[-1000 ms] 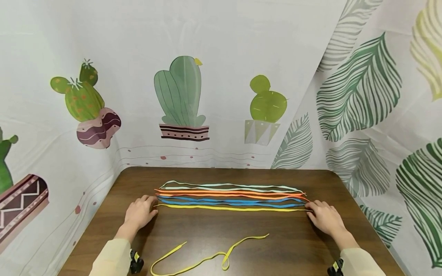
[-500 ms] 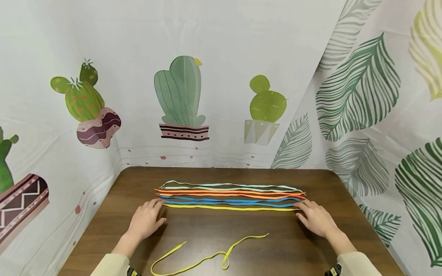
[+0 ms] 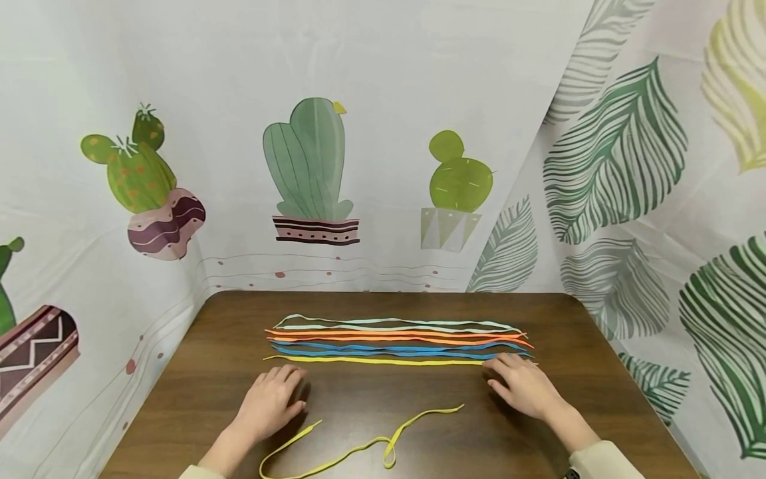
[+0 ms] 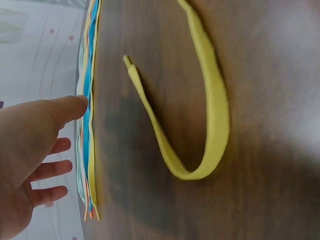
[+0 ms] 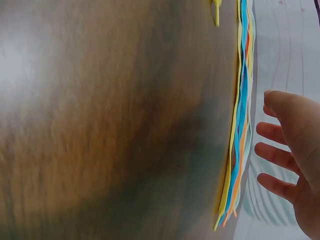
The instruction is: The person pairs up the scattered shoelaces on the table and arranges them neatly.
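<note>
A loose yellow shoelace (image 3: 353, 452) lies curved across the front of the table, with a small loop near its middle. Behind it a straight yellow shoelace (image 3: 383, 362) runs left to right, in front of blue (image 3: 383, 349), orange (image 3: 359, 336) and pale mint shoelaces (image 3: 371, 322) laid parallel. My left hand (image 3: 268, 404) is just in front of the row's left part, fingers relaxed and holding nothing, near the loose lace's tip. Near the row's right end my right hand (image 3: 525, 386) covers a bit of the straight yellow lace in the head view; its fingers hold nothing.
The brown wooden table (image 3: 419, 303) has rounded back corners. A white cloth (image 3: 389, 66) printed with cacti and leaves hangs right behind it and along the sides.
Both hands have let go of the straight yellow shoelace's ends. They have moved inward and toward the front edge. The laces lie as before.
</note>
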`<action>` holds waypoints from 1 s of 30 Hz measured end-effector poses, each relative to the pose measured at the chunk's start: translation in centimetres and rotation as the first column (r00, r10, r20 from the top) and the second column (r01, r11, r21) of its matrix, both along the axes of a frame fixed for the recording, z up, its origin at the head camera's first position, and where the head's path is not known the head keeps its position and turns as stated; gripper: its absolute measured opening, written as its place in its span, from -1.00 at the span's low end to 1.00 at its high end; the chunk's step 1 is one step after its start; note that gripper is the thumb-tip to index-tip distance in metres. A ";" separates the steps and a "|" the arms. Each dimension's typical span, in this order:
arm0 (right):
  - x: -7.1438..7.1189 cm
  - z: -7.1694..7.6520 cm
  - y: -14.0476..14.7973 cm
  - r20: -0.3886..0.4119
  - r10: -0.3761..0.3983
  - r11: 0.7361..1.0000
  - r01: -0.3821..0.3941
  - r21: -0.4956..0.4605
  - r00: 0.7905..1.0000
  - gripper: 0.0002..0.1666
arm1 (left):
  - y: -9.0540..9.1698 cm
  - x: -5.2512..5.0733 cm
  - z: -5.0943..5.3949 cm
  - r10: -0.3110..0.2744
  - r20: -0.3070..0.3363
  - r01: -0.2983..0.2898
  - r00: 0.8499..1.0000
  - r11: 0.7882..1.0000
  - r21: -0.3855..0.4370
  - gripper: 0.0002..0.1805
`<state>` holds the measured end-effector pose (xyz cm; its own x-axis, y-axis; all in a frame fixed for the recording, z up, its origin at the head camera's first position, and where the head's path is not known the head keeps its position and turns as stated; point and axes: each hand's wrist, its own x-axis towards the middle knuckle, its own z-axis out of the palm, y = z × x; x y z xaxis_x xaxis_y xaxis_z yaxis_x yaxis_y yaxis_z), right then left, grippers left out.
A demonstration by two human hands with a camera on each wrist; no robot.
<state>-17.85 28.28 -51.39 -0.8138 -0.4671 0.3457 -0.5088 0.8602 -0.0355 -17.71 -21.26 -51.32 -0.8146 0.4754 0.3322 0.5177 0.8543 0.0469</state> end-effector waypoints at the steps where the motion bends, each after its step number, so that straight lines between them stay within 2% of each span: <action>1: 0.1 0.0 -0.3 0.002 0.010 1.000 -0.010 -0.002 1.000 -0.62 | 0.1 0.2 0.0 -0.003 0.006 0.003 1.000 1.000 -0.001 -0.45; 8: 0.6 -0.6 -2.6 0.041 0.083 0.996 -0.082 -0.025 0.996 -0.64 | 0.7 1.6 -0.4 -0.008 0.004 0.008 1.000 1.000 -0.023 -0.49; 15: 1.1 -0.8 -4.7 0.109 0.146 0.989 -0.141 -0.049 0.983 -0.66 | 1.1 2.8 -1.6 -0.022 0.015 0.022 1.000 0.999 -0.028 -0.55; 22: 1.6 -0.9 -6.0 0.131 0.195 0.981 -0.191 -0.041 0.972 -0.66 | 1.3 3.1 -2.2 -0.054 -0.024 0.054 0.998 0.998 -0.019 -0.62; 30: 1.7 -1.7 -6.9 0.078 0.275 0.961 -0.272 -0.040 0.958 -0.69 | 1.4 3.3 -1.8 -0.032 0.052 0.035 0.998 0.998 -0.043 -0.71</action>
<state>-16.20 21.41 -53.05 -0.6824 -0.6668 0.2995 -0.7188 0.6866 -0.1091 -14.41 -19.82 -53.15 -0.8136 0.5159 0.2683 0.5438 0.8384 0.0369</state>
